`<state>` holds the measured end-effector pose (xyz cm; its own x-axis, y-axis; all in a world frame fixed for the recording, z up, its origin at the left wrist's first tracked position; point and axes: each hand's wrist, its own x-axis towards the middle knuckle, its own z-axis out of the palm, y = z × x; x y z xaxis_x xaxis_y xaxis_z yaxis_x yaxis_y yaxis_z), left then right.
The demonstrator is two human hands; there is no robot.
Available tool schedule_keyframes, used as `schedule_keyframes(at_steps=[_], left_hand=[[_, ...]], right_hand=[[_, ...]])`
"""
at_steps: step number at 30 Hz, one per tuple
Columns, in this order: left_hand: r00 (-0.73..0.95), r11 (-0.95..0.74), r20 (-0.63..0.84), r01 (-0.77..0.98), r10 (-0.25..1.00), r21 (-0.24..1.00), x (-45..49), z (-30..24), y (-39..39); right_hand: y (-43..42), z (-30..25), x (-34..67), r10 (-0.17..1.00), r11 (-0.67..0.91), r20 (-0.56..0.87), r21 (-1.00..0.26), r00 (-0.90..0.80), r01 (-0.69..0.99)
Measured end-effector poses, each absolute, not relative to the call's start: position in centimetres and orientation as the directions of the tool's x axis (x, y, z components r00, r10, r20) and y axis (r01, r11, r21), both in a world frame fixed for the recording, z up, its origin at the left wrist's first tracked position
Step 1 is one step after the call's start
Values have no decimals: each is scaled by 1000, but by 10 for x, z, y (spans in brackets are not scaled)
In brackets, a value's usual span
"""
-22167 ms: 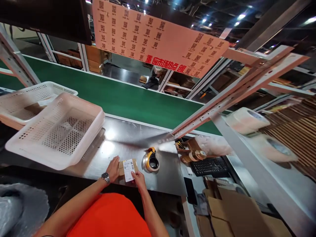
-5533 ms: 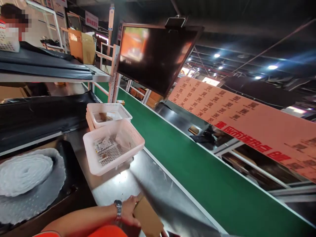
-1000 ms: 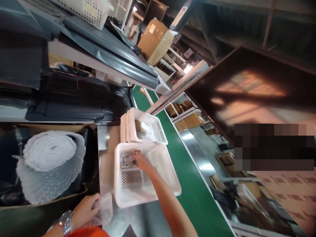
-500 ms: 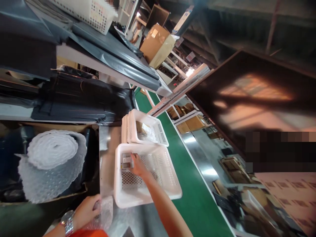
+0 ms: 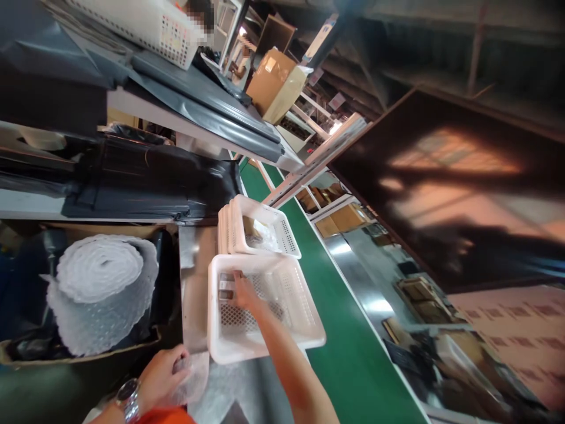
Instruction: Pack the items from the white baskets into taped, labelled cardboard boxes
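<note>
My right hand [image 5: 243, 291] reaches into the near white perforated basket [image 5: 309, 335] and its fingers close on a small brown item with a label [image 5: 226, 285] lying at the basket's far left corner. My left hand [image 5: 161, 374], a watch on its wrist, grips a piece of clear bubble wrap [image 5: 196, 377] at the near edge of the steel table [image 5: 192, 294].
A second stack of white baskets [image 5: 289, 235] holding packets stands behind the first. A large roll of bubble wrap [image 5: 101, 291] sits in a box at left. Black plastic sheets lie on shelves above. The green conveyor belt [image 5: 348, 347] runs along the right. A dark monitor hangs overhead.
My right hand has slid a little toward the left corner of the basket and settled on the small item. My left hand keeps its hold on the bubble wrap.
</note>
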<state>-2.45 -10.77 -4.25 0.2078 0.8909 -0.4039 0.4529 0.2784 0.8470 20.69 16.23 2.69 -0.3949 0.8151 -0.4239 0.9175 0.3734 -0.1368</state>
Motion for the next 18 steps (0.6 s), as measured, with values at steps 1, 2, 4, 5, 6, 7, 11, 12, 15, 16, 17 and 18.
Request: schedule_keyframes(at_steps=[1,2,4,5,6,7,11,12,15,16,17,18], left_hand=[[219,268,-401,460,889,846,-23,-42,-107],[231,258,-399,469,887,845,-21,-41,-106],[237,234,-385,485,892,843,-18,-40,-105],[236,225,-377,491,896,842,-17,-40,-105],[237,216,-370,497,898,841,-16,-39,-106],[239,208,-364,499,900,841,-15,-39,-107],[261,187,-352,497,899,847,-10,-38,-113],[266,181,-348,498,899,848,-9,-38,-115],[289,172,-347,493,892,853,-4,-37,-119],[302,171,-347,485,888,858,-2,-36,-120],[313,170,-347,476,884,863,-1,-35,-121],[318,169,-343,466,884,868,1,-35,-121]], right_hand=[[161,29,206,817,372,-422,-137,-394,918],[159,30,206,817,370,-421,-140,-394,918],[153,33,210,827,355,-412,-146,-383,923],[149,34,214,839,334,-405,-145,-364,931],[145,36,220,855,302,-397,-138,-332,943],[140,37,227,874,259,-391,-127,-289,957],[125,46,263,903,87,-411,-112,-126,990],[123,48,271,899,60,-424,-120,-106,991],[121,53,286,893,12,-443,-157,-81,988],[121,54,288,894,8,-440,-169,-83,986],[122,54,289,896,11,-435,-182,-91,983],[124,53,289,898,20,-427,-195,-104,981]])
